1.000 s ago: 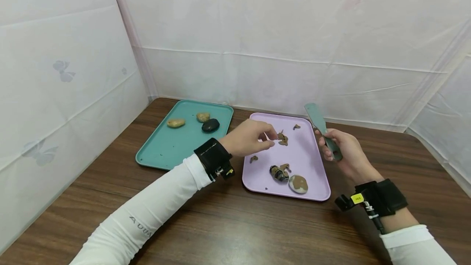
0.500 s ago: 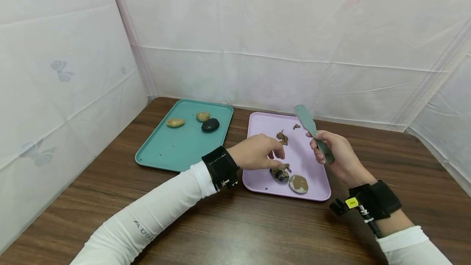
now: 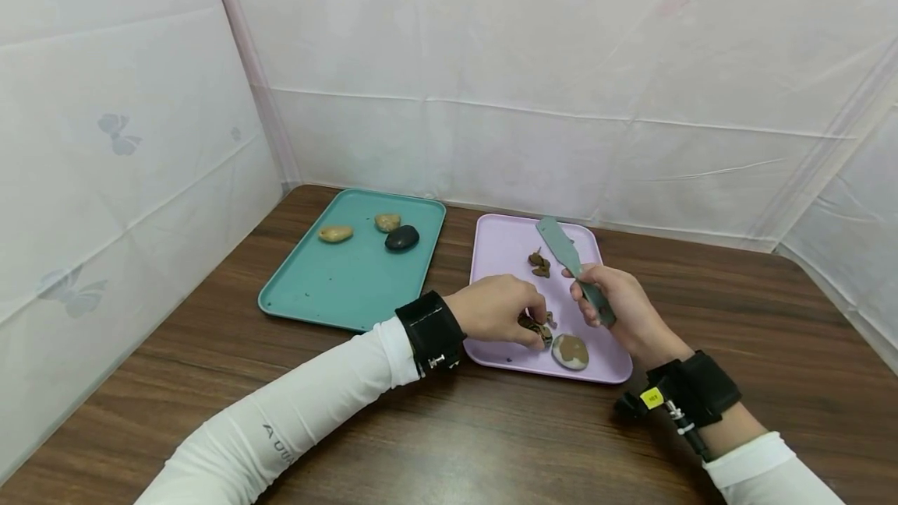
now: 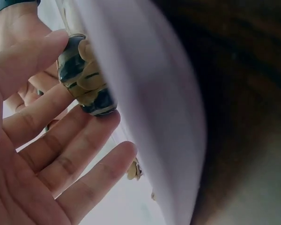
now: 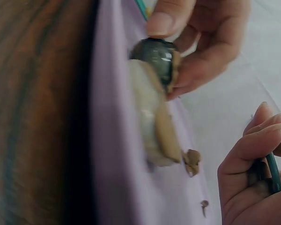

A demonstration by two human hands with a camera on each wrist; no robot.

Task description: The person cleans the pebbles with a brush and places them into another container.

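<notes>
The person's left hand [image 3: 500,310] is down on the purple tray [image 3: 501,244]. Its thumb and fingers [image 4: 91,129] pinch a dark shiny stone [image 4: 86,77] that has brown clay stuck on it. The stone sits near the front of the tray, just beside a pale stone [image 3: 569,351] with a brown clay patch on top. From the right wrist view the two stones look like they touch, or almost touch.

The right hand [image 3: 617,310] is wrapped around the handle of a green scraper [image 3: 570,262]. The flat blade points up and away, over the back of the tray. It is not on any stone. The two hands are close together, with a little gap between them.

I think the step now is grabbing the dirty dark stone. Next, it looks like the left hand needs to lift the stone and hold it steady. Then the blade has to tip down onto the clay.

Little brown clay bits [image 3: 539,263] lie farther back on the purple tray. A teal tray [image 3: 337,287] sits to the left, well apart from the hands. It holds two tan stones [image 3: 335,234] and a black stone [image 3: 401,238], which look clean. Both trays rest on a brown wooden table [image 3: 449,435].
</notes>
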